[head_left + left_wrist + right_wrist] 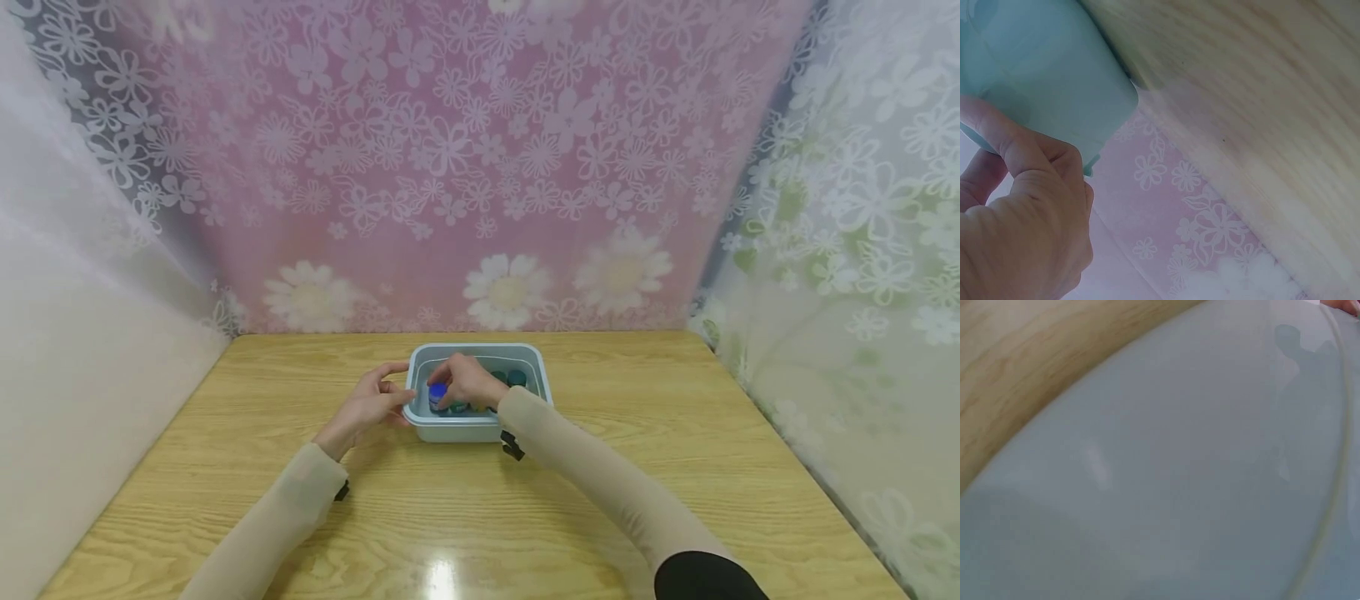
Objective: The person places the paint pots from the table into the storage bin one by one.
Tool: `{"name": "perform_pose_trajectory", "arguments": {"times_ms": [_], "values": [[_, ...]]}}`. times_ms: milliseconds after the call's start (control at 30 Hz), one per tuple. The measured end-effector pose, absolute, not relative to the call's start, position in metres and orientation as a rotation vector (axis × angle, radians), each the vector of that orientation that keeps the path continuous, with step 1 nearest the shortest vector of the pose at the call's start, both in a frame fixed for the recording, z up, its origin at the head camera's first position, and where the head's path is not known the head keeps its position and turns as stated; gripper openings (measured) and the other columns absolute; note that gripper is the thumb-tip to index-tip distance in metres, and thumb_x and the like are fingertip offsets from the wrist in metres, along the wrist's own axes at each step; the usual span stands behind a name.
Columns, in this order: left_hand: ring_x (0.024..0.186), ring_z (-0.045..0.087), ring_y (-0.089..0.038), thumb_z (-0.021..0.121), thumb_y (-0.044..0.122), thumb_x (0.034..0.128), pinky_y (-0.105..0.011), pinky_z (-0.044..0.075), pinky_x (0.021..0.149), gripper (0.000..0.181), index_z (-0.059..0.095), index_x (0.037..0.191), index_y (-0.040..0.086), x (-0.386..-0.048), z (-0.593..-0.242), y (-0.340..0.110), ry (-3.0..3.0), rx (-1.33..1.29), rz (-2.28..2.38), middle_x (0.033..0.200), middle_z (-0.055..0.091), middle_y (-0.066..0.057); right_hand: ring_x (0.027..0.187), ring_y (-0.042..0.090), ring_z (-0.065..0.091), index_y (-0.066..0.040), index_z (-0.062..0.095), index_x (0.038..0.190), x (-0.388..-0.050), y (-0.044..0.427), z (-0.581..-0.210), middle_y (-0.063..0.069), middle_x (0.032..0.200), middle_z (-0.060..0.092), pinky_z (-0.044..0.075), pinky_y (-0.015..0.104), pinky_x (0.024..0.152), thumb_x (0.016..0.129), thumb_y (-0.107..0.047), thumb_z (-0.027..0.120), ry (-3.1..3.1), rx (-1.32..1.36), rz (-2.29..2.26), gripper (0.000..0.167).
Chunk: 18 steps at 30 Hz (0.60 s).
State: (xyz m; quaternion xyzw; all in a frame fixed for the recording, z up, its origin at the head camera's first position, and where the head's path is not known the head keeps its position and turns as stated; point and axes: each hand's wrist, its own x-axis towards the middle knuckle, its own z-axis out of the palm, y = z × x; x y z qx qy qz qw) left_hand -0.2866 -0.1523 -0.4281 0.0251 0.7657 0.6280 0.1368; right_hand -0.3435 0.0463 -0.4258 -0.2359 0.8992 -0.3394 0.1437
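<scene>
A light blue plastic container (457, 432) stands on the table, with several small bottles in it. My left hand (369, 402) holds its left rim, the thumb on the edge and the fingers outside; in the left wrist view the same hand (1035, 206) grips the container's edge (1066, 81). Reaching over the container from the right, my right hand (471, 382) pinches a small bottle with a blue cap (437, 390) near the left inner wall. Dark green caps (517, 378) show at the right inside. The hand and forearm hide some bottles. Container wall (1166, 444) fills most of the right wrist view.
The wooden table (420, 517) reaches out on all sides of the container. Behind it hangs a pink flowered curtain (450, 167). Pale sheets stand along the left (90, 300) and right sides.
</scene>
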Motion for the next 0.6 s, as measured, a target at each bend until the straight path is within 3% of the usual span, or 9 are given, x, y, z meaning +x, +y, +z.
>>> {"name": "perform_pose_trajectory", "arguments": {"times_ms": [600], "values": [[0.067,0.065,-0.021,0.065,0.01,0.0949,-0.05,0.061,0.074,0.06,0.039,0.149,0.015,-0.2863,-0.4274,-0.1524,2.216,0.072,1.823,0.101,0.06,-0.022,0.109,0.025,0.064,-0.005,0.071,0.118,-0.34,0.05,-0.4195,0.009,0.118,0.07,0.056,0.038,0.094,0.081,-0.002,0.079,2.561,-0.704,-0.971,0.038]]}}
